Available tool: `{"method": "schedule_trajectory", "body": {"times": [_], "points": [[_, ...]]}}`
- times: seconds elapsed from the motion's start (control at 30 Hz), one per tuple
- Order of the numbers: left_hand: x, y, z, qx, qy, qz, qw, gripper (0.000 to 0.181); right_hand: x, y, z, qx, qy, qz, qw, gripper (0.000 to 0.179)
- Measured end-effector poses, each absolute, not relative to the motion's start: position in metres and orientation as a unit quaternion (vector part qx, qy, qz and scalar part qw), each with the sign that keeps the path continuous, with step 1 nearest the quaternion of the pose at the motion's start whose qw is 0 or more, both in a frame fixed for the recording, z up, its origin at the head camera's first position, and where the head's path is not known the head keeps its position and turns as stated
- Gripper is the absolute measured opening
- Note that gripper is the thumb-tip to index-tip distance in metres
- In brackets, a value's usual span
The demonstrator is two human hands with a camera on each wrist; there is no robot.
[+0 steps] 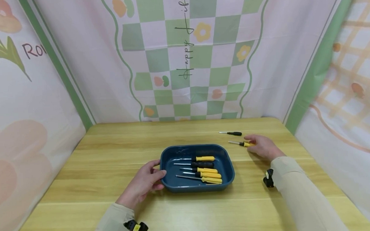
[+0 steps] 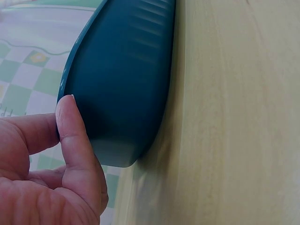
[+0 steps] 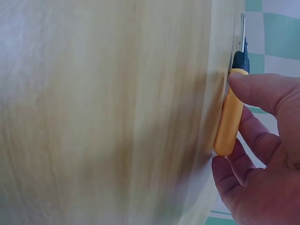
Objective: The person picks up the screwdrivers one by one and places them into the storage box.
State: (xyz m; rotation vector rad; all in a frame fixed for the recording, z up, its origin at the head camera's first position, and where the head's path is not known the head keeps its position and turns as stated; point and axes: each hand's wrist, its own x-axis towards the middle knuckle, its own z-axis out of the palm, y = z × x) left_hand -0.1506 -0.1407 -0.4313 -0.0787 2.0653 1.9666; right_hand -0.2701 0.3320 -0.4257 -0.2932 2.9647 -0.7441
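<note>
A dark blue tray (image 1: 197,188) stands on the table with several screwdrivers lying in it, most with yellow handles and one with a black handle. At its left end my left hand (image 1: 147,180) pinches the rim, the thumb on one side and fingers on the other. My right hand (image 1: 262,146) is to the right of the tray, at a yellow-handled screwdriver (image 3: 229,119) that lies on or just over the table. In the right wrist view the thumb and fingers pinch its handle. Farther back lies a small black-handled screwdriver (image 1: 234,133).
The wooden table (image 1: 83,187) reaches back to a printed curtain (image 1: 200,108). More curtains hang along the left and right sides. Each wrist wears a small black camera.
</note>
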Motion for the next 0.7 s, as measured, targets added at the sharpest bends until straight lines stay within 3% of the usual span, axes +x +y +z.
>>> {"method": "schedule_trajectory", "body": {"times": [0.7], "points": [[-0.1498, -0.1402, -0.4301, -0.028, 0.718, 0.680, 0.143, 0.056, -0.2640, 0.3297, -0.4242, -0.111, 0.964, -0.236, 0.053, 0.045]]}}
